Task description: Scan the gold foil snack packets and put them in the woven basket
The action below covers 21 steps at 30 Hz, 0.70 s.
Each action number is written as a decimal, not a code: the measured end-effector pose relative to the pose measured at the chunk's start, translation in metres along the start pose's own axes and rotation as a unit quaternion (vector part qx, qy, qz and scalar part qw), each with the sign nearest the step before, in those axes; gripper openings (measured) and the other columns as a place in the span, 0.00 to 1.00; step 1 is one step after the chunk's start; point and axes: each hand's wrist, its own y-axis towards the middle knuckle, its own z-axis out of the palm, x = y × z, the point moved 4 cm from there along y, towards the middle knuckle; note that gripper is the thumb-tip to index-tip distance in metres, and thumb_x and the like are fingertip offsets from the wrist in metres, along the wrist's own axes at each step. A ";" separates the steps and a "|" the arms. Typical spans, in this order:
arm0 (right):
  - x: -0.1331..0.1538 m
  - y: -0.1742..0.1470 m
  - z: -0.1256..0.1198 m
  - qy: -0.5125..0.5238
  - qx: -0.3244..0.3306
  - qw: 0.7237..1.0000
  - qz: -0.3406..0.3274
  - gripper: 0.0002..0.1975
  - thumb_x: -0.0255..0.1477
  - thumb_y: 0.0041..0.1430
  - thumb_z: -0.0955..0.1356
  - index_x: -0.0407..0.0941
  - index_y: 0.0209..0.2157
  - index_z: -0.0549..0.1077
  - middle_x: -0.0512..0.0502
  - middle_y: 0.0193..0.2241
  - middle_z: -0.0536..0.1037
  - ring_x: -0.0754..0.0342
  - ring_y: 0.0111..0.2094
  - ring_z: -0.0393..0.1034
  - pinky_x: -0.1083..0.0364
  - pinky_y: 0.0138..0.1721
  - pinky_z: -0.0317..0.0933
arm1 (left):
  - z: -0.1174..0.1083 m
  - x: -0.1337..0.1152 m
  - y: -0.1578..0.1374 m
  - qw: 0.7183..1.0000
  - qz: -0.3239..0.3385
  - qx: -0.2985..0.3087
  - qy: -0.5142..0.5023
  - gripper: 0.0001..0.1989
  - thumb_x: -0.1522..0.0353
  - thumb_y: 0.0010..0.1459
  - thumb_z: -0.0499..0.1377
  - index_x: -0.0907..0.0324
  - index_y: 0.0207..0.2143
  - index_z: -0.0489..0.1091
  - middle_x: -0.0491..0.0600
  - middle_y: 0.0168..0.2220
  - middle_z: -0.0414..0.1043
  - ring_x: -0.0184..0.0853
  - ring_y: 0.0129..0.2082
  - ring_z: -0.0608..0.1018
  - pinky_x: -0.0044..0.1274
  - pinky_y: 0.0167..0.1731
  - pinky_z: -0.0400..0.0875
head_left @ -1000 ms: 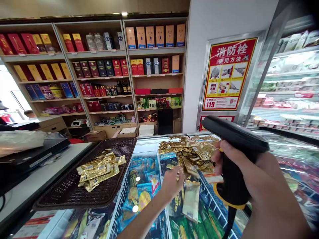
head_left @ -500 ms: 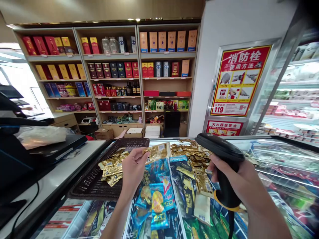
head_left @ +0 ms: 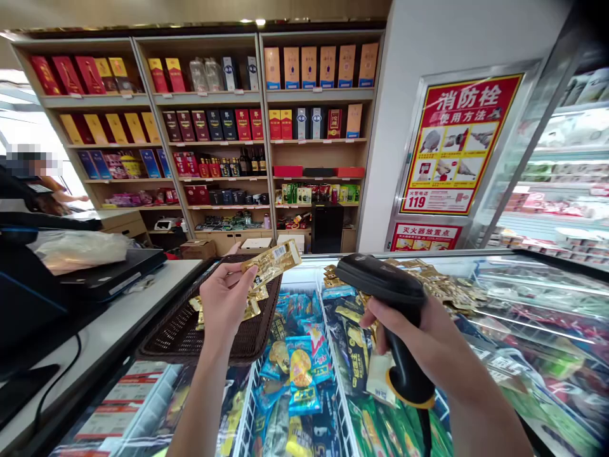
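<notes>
My left hand (head_left: pixel 224 298) is closed on one end of a flat gold packet (head_left: pixel 273 261), whose barcode side faces up and right. Beneath it, the dark brown woven basket (head_left: pixel 162 346) holds more gold packets (head_left: pixel 254 309). A black barcode scanner (head_left: pixel 380 279) with a yellow-orange ring at its handle end is gripped in my right hand (head_left: pixel 423 336). Its head points left toward the held packet, with a gap between them. Below the scanner, the open freezer contains blue snack bags (head_left: pixel 302 374), dark packets (head_left: pixel 356 355) and green packets (head_left: pixel 380 425).
Many gold packets (head_left: pixel 442 285) lie in a pile right of the scanner, on the freezer's glass (head_left: pixel 499 304). White wire dividers (head_left: pixel 340 406) split the freezer. A counter scale (head_left: pixel 114 279) carries a plastic bag. Another person (head_left: pixel 52 190) stands far left, before shelves (head_left: pixel 209 95) of boxes.
My left hand has moved left with the gold packet, which now tilts up to the right over the basket. The scanner in my right hand has shifted left, uncovering more of the gold pile.
</notes>
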 end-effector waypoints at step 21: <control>0.002 -0.005 0.005 -0.037 0.010 0.999 -0.025 0.26 0.56 0.62 0.72 0.44 0.35 0.76 0.47 0.26 0.77 0.50 0.25 0.73 0.51 0.31 0.66 | -0.015 0.021 0.026 0.995 0.041 -0.007 0.090 0.22 0.53 0.46 0.70 0.59 0.37 0.75 0.58 0.36 0.84 0.48 0.40 0.86 0.30 0.37 0.79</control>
